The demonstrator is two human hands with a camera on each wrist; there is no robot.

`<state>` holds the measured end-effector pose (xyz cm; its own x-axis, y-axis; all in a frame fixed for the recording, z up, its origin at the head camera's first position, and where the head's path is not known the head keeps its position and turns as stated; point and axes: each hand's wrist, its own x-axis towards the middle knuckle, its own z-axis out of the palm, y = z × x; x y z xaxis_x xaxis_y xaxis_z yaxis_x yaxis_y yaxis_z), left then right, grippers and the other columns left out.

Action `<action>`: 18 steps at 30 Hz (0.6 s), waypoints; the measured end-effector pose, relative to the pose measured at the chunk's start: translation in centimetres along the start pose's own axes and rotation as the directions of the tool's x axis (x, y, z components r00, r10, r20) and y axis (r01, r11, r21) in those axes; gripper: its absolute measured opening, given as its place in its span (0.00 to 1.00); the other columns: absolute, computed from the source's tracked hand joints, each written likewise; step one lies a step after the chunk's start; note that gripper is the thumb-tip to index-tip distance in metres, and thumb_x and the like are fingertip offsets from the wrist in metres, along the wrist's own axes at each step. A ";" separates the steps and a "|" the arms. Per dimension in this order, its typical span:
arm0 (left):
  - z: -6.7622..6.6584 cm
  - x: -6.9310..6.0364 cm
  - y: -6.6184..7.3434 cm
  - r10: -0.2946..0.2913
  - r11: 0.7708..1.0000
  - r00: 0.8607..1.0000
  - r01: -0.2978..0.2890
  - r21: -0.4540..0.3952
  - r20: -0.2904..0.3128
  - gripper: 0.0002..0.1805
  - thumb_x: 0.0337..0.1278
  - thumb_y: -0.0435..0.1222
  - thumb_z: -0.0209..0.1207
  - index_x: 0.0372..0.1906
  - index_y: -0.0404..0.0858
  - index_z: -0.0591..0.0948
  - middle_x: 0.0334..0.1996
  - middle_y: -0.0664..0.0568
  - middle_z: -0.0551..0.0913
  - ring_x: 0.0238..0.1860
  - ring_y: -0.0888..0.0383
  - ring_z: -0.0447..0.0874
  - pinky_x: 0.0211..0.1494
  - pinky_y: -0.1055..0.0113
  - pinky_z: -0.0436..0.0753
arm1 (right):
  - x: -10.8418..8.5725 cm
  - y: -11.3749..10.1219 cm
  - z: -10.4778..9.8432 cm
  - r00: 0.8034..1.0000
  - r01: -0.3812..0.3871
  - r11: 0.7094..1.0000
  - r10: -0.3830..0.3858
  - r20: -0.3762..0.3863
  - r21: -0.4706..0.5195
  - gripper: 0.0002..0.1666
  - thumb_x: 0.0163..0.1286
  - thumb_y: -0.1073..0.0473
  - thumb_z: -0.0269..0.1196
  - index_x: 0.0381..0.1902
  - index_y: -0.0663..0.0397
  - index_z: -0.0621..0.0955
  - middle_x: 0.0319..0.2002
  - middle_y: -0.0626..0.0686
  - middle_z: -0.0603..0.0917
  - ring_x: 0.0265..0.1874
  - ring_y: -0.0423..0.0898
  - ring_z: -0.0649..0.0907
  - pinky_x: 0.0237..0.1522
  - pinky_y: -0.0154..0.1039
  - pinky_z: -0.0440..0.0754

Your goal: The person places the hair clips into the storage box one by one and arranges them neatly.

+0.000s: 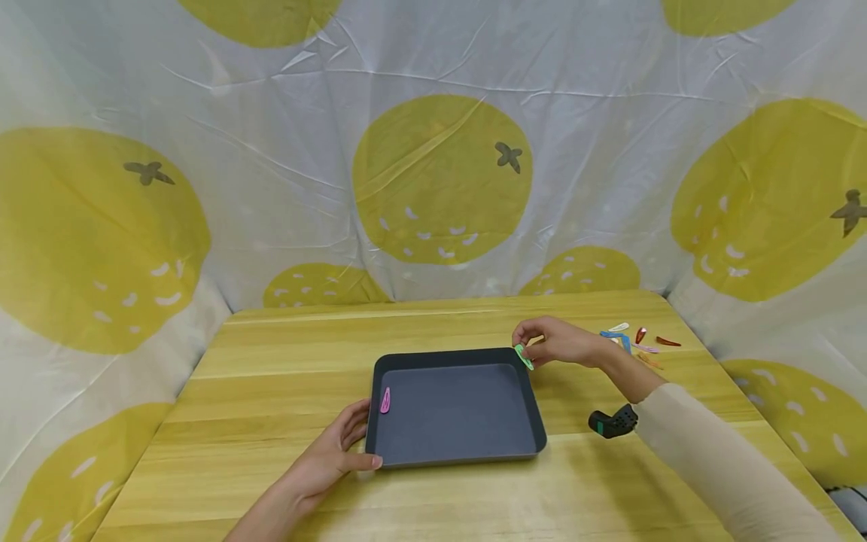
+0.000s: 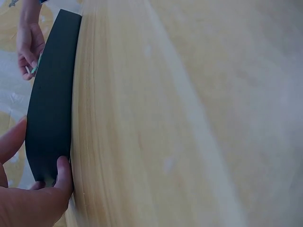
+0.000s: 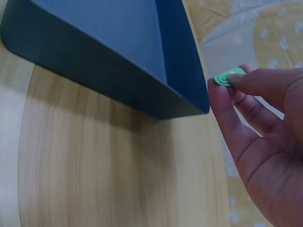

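A dark grey baking tray (image 1: 454,414) sits on the wooden table, and a pink snap hair clip (image 1: 385,400) lies inside near its left wall. My left hand (image 1: 336,444) grips the tray's near left corner, thumb at the rim and fingers along the outside wall. Above the tray's far right corner, my right hand (image 1: 557,341) pinches a green snap hair clip (image 1: 524,357) between thumb and fingers. The right wrist view shows this green clip (image 3: 229,76) at the fingertips, beside the tray's corner.
Several hair clips lie in a loose pile at the table's right, among them a white clip (image 1: 619,327), a blue clip (image 1: 618,336) and a dark red clip (image 1: 667,342). A black perforated device (image 1: 612,421) shows beside the right sleeve. A fruit-print curtain (image 1: 271,165) surrounds the table.
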<state>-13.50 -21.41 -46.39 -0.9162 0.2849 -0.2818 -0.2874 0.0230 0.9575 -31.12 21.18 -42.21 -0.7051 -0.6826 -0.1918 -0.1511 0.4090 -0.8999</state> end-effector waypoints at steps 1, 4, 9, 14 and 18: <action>0.0 0.0 0.0 -0.002 1.000 1.000 0.002 0.000 -0.002 0.56 0.49 0.19 0.71 0.81 0.35 0.52 0.80 0.34 0.50 0.77 0.34 0.50 0.70 0.48 0.67 | 0.1 -0.2 0.1 1.000 0.007 1.000 -0.007 0.003 -0.005 0.13 0.78 0.66 0.60 0.53 0.71 0.77 0.43 0.60 0.80 0.37 0.53 0.82 0.49 0.60 0.83; 0.0 0.1 -0.1 -0.006 1.000 1.000 0.006 0.003 -0.008 0.56 0.49 0.20 0.72 0.81 0.35 0.53 0.80 0.35 0.51 0.77 0.34 0.51 0.71 0.47 0.66 | 0.5 -0.8 0.5 1.000 0.018 1.000 -0.018 0.012 -0.018 0.11 0.78 0.65 0.60 0.52 0.67 0.80 0.43 0.60 0.81 0.36 0.54 0.83 0.49 0.61 0.83; 0.1 0.2 -0.1 -0.012 1.000 1.000 0.012 0.011 -0.013 0.55 0.50 0.22 0.73 0.81 0.36 0.54 0.80 0.36 0.53 0.77 0.34 0.51 0.71 0.46 0.66 | 1.2 -1.8 1.1 0.999 0.048 0.994 -0.046 0.020 -0.094 0.10 0.79 0.62 0.61 0.52 0.57 0.85 0.43 0.57 0.82 0.35 0.52 0.81 0.45 0.58 0.82; 0.1 0.2 -0.2 -0.009 1.000 1.000 0.010 0.008 -0.011 0.55 0.50 0.22 0.73 0.81 0.36 0.54 0.80 0.36 0.53 0.77 0.34 0.50 0.73 0.42 0.63 | 2.4 -2.4 1.8 0.996 0.079 0.987 -0.073 0.047 -0.141 0.11 0.80 0.61 0.60 0.51 0.55 0.87 0.39 0.53 0.81 0.35 0.51 0.79 0.42 0.52 0.82; 0.2 0.1 -0.2 -0.007 1.000 1.000 0.007 0.010 -0.013 0.55 0.50 0.22 0.72 0.81 0.36 0.54 0.80 0.36 0.53 0.77 0.34 0.51 0.73 0.41 0.62 | 3.5 -2.8 2.6 0.995 0.088 0.987 -0.080 0.061 -0.134 0.12 0.80 0.62 0.60 0.53 0.55 0.87 0.43 0.52 0.84 0.38 0.53 0.82 0.45 0.50 0.84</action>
<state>-13.54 -21.22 -46.57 -0.9177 0.2724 -0.2893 -0.2912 0.0344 0.9560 -31.34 16.10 -41.39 -0.6472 -0.7489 -0.1426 -0.3037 0.4249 -0.8528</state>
